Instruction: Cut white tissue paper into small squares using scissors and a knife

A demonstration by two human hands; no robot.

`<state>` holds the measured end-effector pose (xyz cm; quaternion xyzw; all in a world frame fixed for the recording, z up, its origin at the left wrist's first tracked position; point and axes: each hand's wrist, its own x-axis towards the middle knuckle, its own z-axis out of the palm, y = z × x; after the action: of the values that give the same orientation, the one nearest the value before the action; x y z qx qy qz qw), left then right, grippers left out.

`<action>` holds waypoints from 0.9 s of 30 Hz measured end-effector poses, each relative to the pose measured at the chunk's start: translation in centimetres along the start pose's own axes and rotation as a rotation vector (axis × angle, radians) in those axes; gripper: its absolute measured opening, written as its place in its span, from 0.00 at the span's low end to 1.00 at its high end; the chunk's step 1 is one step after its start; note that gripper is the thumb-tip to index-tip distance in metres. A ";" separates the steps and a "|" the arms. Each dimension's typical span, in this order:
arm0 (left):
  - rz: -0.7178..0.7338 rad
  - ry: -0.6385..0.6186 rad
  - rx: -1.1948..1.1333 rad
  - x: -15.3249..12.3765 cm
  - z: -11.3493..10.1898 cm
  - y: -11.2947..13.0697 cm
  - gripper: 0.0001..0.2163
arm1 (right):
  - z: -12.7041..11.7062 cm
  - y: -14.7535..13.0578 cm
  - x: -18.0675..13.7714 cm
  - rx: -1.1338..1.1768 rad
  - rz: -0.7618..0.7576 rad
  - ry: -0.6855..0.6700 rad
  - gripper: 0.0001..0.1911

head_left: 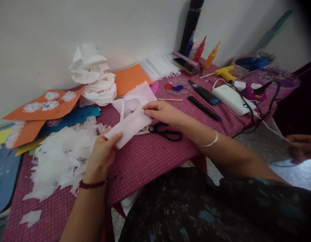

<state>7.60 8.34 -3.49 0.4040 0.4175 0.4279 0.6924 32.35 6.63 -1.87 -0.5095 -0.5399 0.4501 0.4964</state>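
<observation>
Both my hands hold a folded sheet of pale pink tissue paper (131, 126) above the red checked tablecloth (150, 158). My left hand (102, 153) pinches its near end between thumb and fingers. My right hand (162, 112) grips the far end with closed fingers. Black scissors (165, 131) lie on the cloth just under my right wrist. More pink tissue (135, 99) lies beyond the held sheet.
A heap of white tissue scraps (62, 158) lies at the left, crumpled white paper (93, 79) and orange card (44, 106) behind it. Farther right are paint bottles (201, 50), a phone (185, 65), a yellow glue gun (224, 73), markers (203, 107) and a white power adapter (232, 97) with cables. Another person's hand (300, 148) shows at the right edge.
</observation>
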 end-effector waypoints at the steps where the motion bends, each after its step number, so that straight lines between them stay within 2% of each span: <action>1: 0.011 0.028 0.018 0.0 -0.1 -0.1 0.16 | -2.3 -0.3 -0.3 -0.182 -0.072 -0.052 0.06; 2: 0.019 0.057 0.035 0.0 -0.1 -0.1 0.16 | -4.8 -0.5 -0.6 -0.383 -0.144 0.019 0.10; 3: 0.025 0.081 0.048 0.0 -0.1 0.0 0.16 | -7.4 -0.7 -0.9 -0.572 -0.185 0.156 0.14; 5: 0.037 0.120 0.046 -0.2 0.0 0.2 0.17 | -11.8 -0.9 -1.2 -0.842 -0.150 0.473 0.17; 6: 0.042 0.127 0.036 -0.2 0.0 0.3 0.17 | -13.1 -1.0 -1.3 -0.906 -0.106 0.588 0.17; 7: 0.047 0.127 0.023 -0.3 0.1 0.4 0.17 | -13.6 -1.2 -1.2 -0.909 -0.088 0.626 0.16; 9: 0.064 0.129 -0.011 -0.4 0.2 0.6 0.16 | -12.1 -1.6 -1.0 -0.805 -0.196 0.501 0.16; 11: 0.094 0.130 -0.052 -0.5 0.1 0.7 0.14 | -8.1 -2.1 -0.6 -0.674 -0.314 0.186 0.18; 14: 0.172 0.125 -0.117 -0.4 -0.2 0.9 0.11 | -1.4 -1.9 0.3 -0.447 -0.218 -0.109 0.26; 16: 0.210 0.125 -0.138 -0.4 -0.3 1.0 0.10 | 1.8 -1.1 1.0 -0.298 -0.109 -0.148 0.30; 17: 0.222 0.129 -0.143 -0.4 -0.4 1.1 0.10 | 2.9 -0.6 1.2 -0.202 -0.045 -0.145 0.28; 19: 0.241 0.147 -0.145 -0.4 -0.3 1.2 0.10 | 4.2 0.4 1.5 -0.023 0.105 -0.092 0.18; 21: 0.246 0.157 -0.148 -0.5 -0.3 1.2 0.09 | 4.8 1.0 1.6 0.091 0.197 -0.043 0.07; 27: 0.228 0.124 -0.135 -0.9 -0.2 1.3 0.09 | 5.4 1.1 1.4 0.188 0.219 -0.029 0.10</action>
<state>6.85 7.97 -2.19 0.3740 0.3809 0.5551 0.6379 27.13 8.26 -3.41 -0.5101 -0.4438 0.5575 0.4818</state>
